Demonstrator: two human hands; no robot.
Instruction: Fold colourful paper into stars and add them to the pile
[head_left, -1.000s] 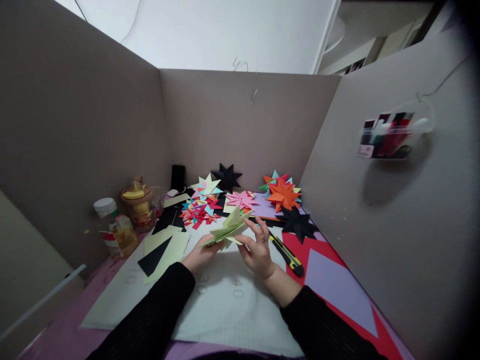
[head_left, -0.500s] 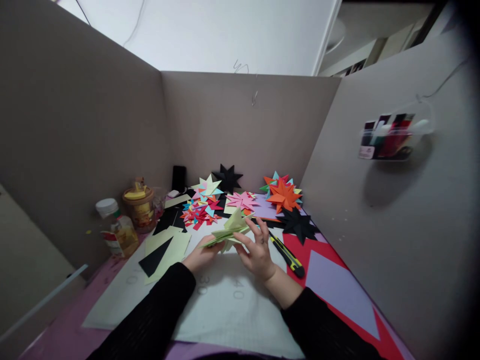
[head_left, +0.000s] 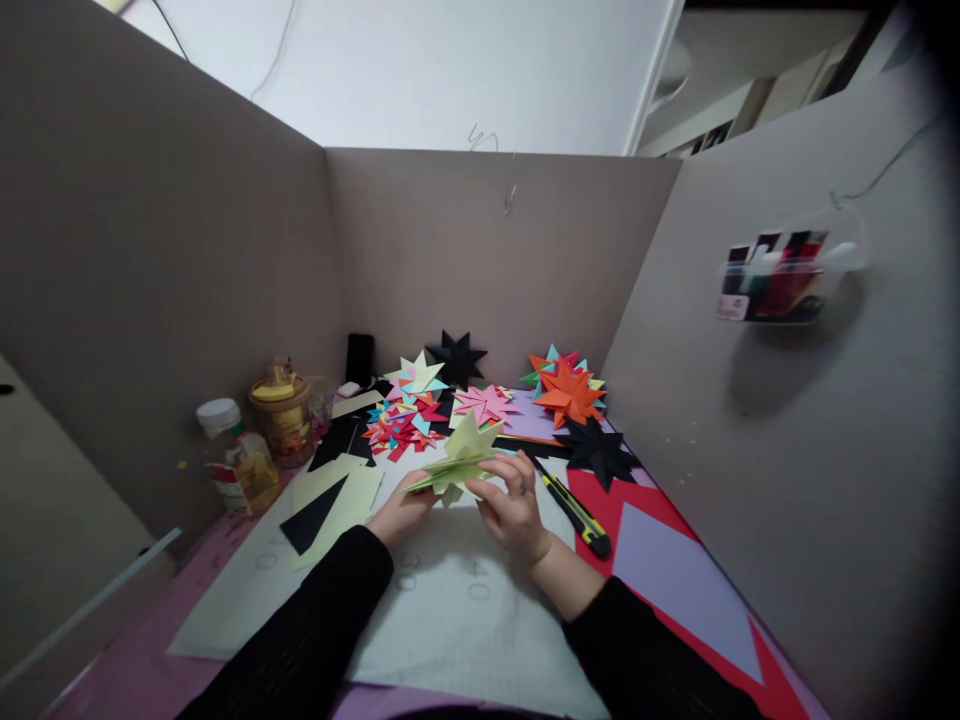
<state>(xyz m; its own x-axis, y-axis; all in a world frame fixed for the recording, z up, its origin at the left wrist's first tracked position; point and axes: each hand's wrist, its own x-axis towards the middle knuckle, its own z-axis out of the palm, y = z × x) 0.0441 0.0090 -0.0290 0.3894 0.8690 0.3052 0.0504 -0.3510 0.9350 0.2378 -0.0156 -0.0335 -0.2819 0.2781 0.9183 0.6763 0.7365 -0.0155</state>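
Both hands hold a pale green folded paper star (head_left: pixel 459 457) just above the white cutting mat (head_left: pixel 450 610). My left hand (head_left: pixel 401 512) grips its lower left edge from beneath. My right hand (head_left: pixel 511 505) pinches its right side, fingers spread over the points. Black sleeves cover both forearms. Right of my right hand, a yellow and black utility knife (head_left: pixel 574 506) lies on the mat's edge.
Finished paper stars lie at the back: black (head_left: pixel 456 358), orange (head_left: pixel 568 393), pink (head_left: pixel 484 402), and a mixed pile (head_left: pixel 401 425). Pale green and black sheets (head_left: pixel 334 500) lie left, by a bottle (head_left: pixel 236 460) and a jar (head_left: pixel 279 415). Red and lilac paper (head_left: pixel 675 570) lies right. Cardboard walls surround the desk.
The green star has been turned slightly and sits more upright between my hands. My right fingers shifted along its right edge. The view moved a little.
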